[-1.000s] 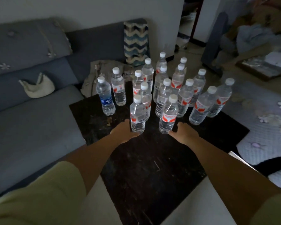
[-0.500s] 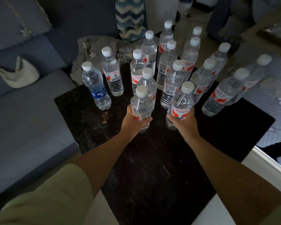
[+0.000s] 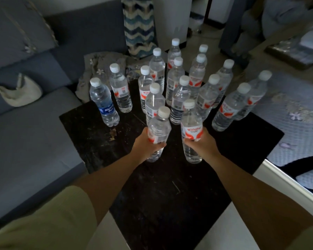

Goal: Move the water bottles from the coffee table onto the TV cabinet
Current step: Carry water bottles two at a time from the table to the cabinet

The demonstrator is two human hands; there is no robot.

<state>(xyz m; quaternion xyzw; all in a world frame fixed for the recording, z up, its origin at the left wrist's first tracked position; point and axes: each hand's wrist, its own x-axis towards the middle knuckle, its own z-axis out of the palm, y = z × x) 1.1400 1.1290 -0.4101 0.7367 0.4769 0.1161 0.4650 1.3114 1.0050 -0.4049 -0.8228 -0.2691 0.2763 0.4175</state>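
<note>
Two clear water bottles with red labels and white caps are in my hands, lifted off the dark coffee table. My left hand grips the left bottle around its middle. My right hand grips the right bottle the same way. Behind them several more bottles stand upright on the table's far half, among them one with a blue label at the far left. The TV cabinet is not in view.
A grey sofa runs along the left, with a pale bag on it. A zigzag-patterned cushion leans at the back. A floral rug lies on the right. A white edge borders the table at the right.
My two hands reached the two nearest bottles, closed around them and raised them off the table toward me. The other bottles stand as before.
</note>
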